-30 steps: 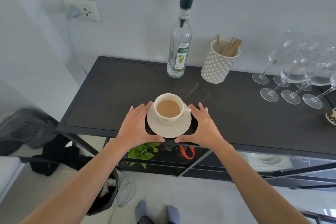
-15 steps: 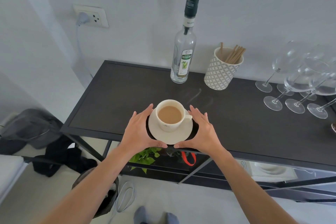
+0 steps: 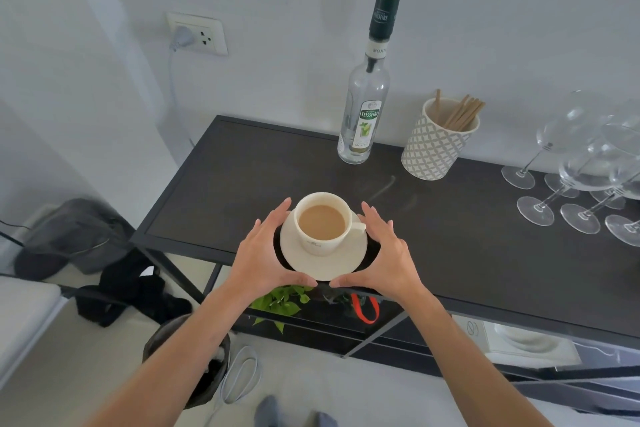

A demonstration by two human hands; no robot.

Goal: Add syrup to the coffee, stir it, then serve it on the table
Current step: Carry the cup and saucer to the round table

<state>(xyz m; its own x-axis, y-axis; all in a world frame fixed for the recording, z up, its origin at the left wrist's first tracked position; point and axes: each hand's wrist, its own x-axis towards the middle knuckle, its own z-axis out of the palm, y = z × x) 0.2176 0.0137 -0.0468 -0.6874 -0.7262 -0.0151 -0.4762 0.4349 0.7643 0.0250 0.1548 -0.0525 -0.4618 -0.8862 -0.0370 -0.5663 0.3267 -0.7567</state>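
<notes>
Left hand [image 3: 264,258] cupped around the left rim of the saucer [image 3: 322,265], fingers nearly straight and together, thumb tucked under the near edge. Right hand [image 3: 385,257] mirrored on the right rim, fingers extended past the cup handle, thumb at the near edge, thumb tips close but apart. Cup of milky coffee [image 3: 322,221] upright on the saucer, at the front edge of the dark bench [image 3: 467,236]. Syrup bottle [image 3: 363,114] at the back by the wall, beside a patterned cup of wooden stirrers [image 3: 437,146]. Wine glasses [image 3: 585,184] to the right.
</notes>
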